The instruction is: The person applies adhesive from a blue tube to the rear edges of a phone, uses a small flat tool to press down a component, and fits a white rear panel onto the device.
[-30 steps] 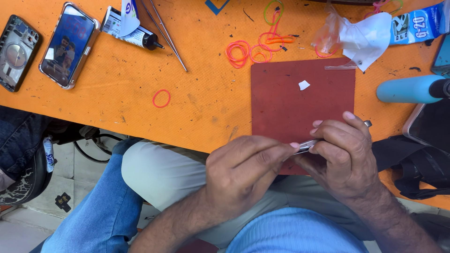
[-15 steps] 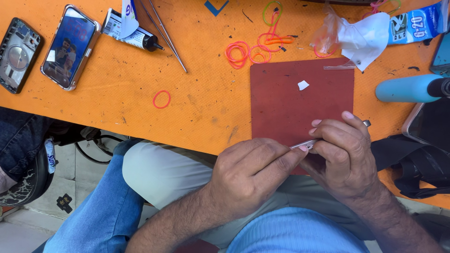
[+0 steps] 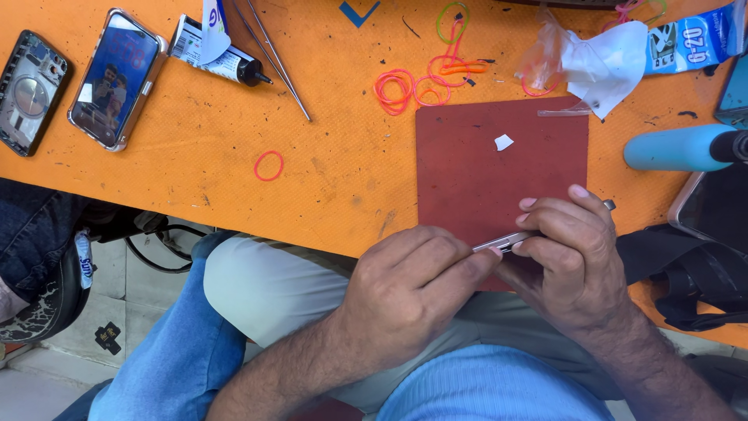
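Note:
My right hand [image 3: 573,257] grips a thin flat metallic device [image 3: 506,241] edge-on, over the near edge of a dark red mat [image 3: 483,168]. My left hand [image 3: 405,292] is closed beside it, index finger and thumb pressed to the device's left end. I cannot tell whether the left fingers hold a small tool. Most of the device is hidden by both hands. A small white scrap [image 3: 504,142] lies on the mat.
On the orange table [image 3: 327,179] lie a phone [image 3: 117,76], an open phone back [image 3: 29,92], a glue tube [image 3: 222,58], tweezers [image 3: 276,54], several rubber bands [image 3: 413,84], crumpled plastic [image 3: 600,58] and a blue cylinder [image 3: 678,148]. A black bag [image 3: 686,273] sits at right.
My left hand's fingers have shifted slightly along the device's left end. The device has stayed in my right hand above the mat's near edge.

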